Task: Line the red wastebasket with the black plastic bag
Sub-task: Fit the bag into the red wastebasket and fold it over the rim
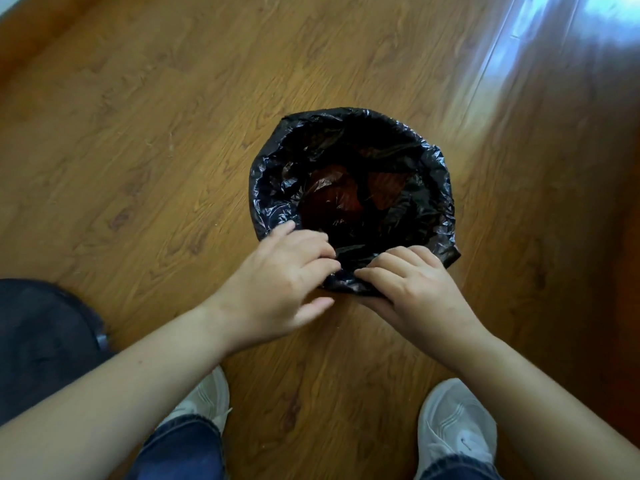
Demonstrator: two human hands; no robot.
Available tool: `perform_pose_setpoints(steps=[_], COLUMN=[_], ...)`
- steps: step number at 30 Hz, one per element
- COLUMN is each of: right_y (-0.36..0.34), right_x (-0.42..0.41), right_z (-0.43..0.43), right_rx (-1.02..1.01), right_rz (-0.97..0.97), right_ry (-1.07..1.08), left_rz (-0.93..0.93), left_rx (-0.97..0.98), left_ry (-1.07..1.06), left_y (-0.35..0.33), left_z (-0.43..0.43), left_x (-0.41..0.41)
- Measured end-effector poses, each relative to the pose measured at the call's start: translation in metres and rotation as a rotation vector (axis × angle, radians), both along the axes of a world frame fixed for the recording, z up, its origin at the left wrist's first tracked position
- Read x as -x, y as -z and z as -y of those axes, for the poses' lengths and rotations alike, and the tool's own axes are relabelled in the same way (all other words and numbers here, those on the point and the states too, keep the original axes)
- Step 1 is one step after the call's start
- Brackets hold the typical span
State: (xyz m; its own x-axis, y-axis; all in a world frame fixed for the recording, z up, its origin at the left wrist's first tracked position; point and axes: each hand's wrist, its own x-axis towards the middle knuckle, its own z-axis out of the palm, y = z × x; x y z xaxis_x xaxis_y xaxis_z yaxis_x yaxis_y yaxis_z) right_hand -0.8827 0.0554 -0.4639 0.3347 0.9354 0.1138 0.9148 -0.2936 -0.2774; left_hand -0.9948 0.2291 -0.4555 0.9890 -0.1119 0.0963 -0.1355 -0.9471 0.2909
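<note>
The black plastic bag (pixel 277 188) hangs inside the round wastebasket and is folded over its rim all the way round, so the rim is hidden. The red wastebasket (pixel 343 197) shows only as a dull red glow through the thin plastic at the bottom. My left hand (pixel 280 285) rests on the near rim, its fingers curled on the bag's edge. Just to its right, my right hand (pixel 408 289) grips the bunched bag at the near rim, thumb beneath and fingers on top.
The basket stands on a wooden plank floor (pixel 138 150). My two white shoes (pixel 453 431) and blue jeans are close below it. A dark cloth item (pixel 41 341) lies at the left edge. Bright window glare marks the floor at top right.
</note>
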Motion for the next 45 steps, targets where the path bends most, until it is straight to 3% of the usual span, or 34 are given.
perform_pose_setpoints(steps=[4, 11, 21, 29, 45], right_y=[-0.004, -0.006, -0.003, -0.002, 0.009], right_x=[-0.007, -0.03, 0.001, -0.028, 0.004], right_z=[0.007, 0.024, 0.004, 0.019, 0.007], right_rx=[-0.025, -0.012, -0.077, -0.109, -0.188], right_rz=[-0.024, 0.017, -0.051, -0.002, 0.007], right_ry=[-0.005, 0.038, -0.007, 0.042, 0.053], left_rz=[0.025, -0.03, -0.063, -0.118, -0.055], left_rx=[0.006, -0.037, 0.072, 0.111, 0.149], left_ry=[0.059, -0.03, 0.049, 0.02, -0.034], left_y=[0.001, -0.003, 0.0, -0.005, -0.002], left_z=[0.001, -0.022, 0.005, -0.008, -0.007], left_x=[-0.003, 0.007, -0.003, 0.005, 0.008])
